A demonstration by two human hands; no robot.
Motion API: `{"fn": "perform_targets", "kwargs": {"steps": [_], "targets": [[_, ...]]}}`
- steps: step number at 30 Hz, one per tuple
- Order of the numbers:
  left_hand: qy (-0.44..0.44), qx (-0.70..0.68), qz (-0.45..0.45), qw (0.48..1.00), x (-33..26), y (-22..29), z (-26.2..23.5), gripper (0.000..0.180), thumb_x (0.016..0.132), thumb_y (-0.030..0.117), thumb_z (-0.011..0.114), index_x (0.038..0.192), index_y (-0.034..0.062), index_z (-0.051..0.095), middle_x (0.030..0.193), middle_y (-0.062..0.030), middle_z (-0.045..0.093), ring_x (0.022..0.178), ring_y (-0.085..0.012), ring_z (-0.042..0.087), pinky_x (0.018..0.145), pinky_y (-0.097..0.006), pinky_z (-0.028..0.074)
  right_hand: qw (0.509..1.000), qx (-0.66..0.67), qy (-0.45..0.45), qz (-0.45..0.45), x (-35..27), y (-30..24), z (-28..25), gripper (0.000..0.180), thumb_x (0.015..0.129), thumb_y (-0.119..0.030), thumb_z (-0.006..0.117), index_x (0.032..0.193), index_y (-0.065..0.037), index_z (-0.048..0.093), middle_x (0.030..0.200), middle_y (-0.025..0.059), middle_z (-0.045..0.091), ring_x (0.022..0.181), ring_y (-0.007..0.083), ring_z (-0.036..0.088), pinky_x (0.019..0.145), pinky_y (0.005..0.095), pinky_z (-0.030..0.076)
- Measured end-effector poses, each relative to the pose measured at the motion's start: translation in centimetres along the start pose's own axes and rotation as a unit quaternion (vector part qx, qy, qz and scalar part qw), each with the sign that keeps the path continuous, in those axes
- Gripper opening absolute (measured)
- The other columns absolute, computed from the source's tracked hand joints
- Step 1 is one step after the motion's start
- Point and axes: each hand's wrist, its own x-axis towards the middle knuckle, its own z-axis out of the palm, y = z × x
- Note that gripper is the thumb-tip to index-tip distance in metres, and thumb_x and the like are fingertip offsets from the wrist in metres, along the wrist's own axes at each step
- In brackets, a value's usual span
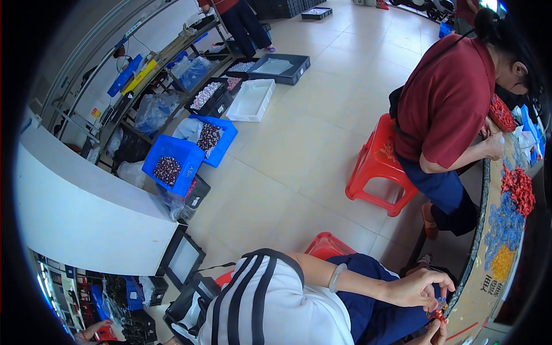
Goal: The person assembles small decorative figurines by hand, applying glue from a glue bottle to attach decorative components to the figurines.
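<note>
Head view: the left hand point(422, 290) and right hand point(435, 333) both pinch a small red-and-blue piece point(439, 314) beside the worktable point(471, 305); it seems unfinished, and a red pile point(519, 191), blue pile point(502, 227) and yellow pile point(503, 263) are left.

- Worn on the head as the left one of two side-by-side fisheyes.
- Looks steeply down at the lower edge, over a white sleeve point(247, 299) and along the forearm point(365, 287) to the left hand point(420, 289) and right hand point(432, 333), low at the right.
- Nearest to the sleeve, cut by the lower edge; close to the hands too.
- Faces across the floor point(310, 132) more than squarely onto the bench point(472, 299), a curved strip down the right side.
- Sees a co-worker point(448, 98) from the side, at middle range.
- Reaches far off to a tray point(317, 12) near the top edge.
- Bends the shelf point(175, 50) and white panel point(86, 213) at the left.
</note>
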Motion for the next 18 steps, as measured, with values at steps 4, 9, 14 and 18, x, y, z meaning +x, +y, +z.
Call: {"fn": "perform_targets", "kwargs": {"steps": [4,9,14,18], "targets": [[0.052,0.029,0.058,0.997,-0.2,-0.6,0.9,0.033,0.081,-0.001,0.070,0.108,-0.0026,0.052,0.098,-0.0111,0.058,0.070,-0.0114,0.067,0.059,-0.022,0.053,0.995,0.005,0.075,-0.059,-1.0,-1.4,1.7,0.024,0.074,-0.007,0.082,0.084,0.011,0.069,0.080,0.0172,0.070,0.070,0.0216,0.065,0.066,0.0315,0.056],[0.041,0.052,0.079,0.995,-0.6,-1.4,1.8,0.021,0.082,0.001,0.070,0.099,-0.0042,0.057,0.091,-0.0106,0.064,0.075,-0.0127,0.066,0.064,-0.023,0.054,0.990,-0.025,0.115,-0.075,-2.6,-2.0,1.8,0.024,0.076,-0.008,0.081,0.084,0.011,0.069,0.081,0.0179,0.070,0.071,0.0213,0.065,0.067,0.0318,0.056],[0.047,0.050,0.062,0.996,-0.6,-1.3,2.3,0.013,0.084,0.001,0.068,0.092,-0.0040,0.060,0.084,-0.0101,0.068,0.076,-0.0135,0.066,0.066,-0.024,0.054,0.991,-0.011,0.092,-0.101,-3.3,-2.4,1.9,0.022,0.078,-0.007,0.079,0.084,0.012,0.067,0.080,0.0177,0.069,0.072,0.0220,0.065,0.069,0.0332,0.056],[0.039,0.039,0.048,0.997,-0.4,-1.5,2.6,0.015,0.084,0.004,0.069,0.093,-0.0035,0.059,0.084,-0.0090,0.067,0.077,-0.0121,0.065,0.066,-0.023,0.054,0.989,-0.027,0.087,-0.118,-3.3,-2.1,1.7,0.021,0.079,-0.006,0.078,0.083,0.012,0.067,0.082,0.0177,0.069,0.073,0.0229,0.066,0.070,0.0350,0.056]]}}
